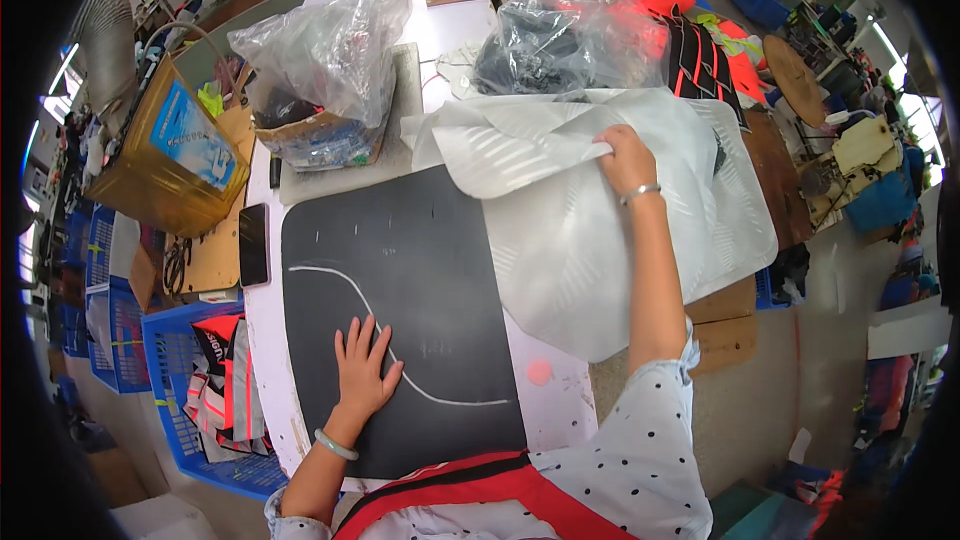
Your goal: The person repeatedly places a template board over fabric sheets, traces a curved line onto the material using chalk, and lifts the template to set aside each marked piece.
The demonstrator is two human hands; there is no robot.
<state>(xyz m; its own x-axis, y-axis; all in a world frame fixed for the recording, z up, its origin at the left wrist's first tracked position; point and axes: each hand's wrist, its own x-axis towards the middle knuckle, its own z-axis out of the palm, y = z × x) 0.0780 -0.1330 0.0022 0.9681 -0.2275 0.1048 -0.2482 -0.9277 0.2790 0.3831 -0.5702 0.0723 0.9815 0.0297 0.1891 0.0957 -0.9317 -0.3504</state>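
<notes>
Translucent white sheeting spreads over the worktop's right side up to its right edge, its near end coming down to a rounded point. It lies to the right of, and farther off than, the left fingers, and is already in the right hand's grasp; its long axis is hard to judge under the folds. Beside it, the dark grey panel runs lengthwise from the worktop's near edge, and the sheeting's folded flap meets its far right corner.

Of the two, the right hand is nearer the sheeting: thumb and fingers pinch the flap's rim. The left hand grasps nothing, fingers spread flat on the panel and reaching the chalk curve.

The pale worktop shows bare at its near right. Grey floor lies to the right; off the left edge stands a blue basket of clothes. A gold tin stands beyond it, a bagged carton sits at the far left corner, and a phone lies along the left edge.
</notes>
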